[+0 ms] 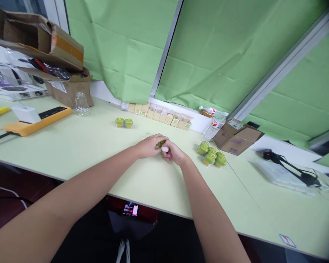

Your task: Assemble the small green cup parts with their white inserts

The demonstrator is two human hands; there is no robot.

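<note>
Two hands (pixel 149 146) clamped together on a small, seemingly green object (pixel 161 144)

Small green object (pixel 161 144), one, partly hidden, held in left hand (pixel 148 146); white rounded piece (pixel 165 149), one, touching it, at right hand (pixel 174 153).

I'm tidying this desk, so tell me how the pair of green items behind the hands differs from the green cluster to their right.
The pair has two items, while the cluster has more. The pair sits neatly side by side, while the cluster is bunched together, with some items tilted. The pair lies further left than the cluster. Both show green tops with clear plastic below, and both rest on the pale green desk.
</note>
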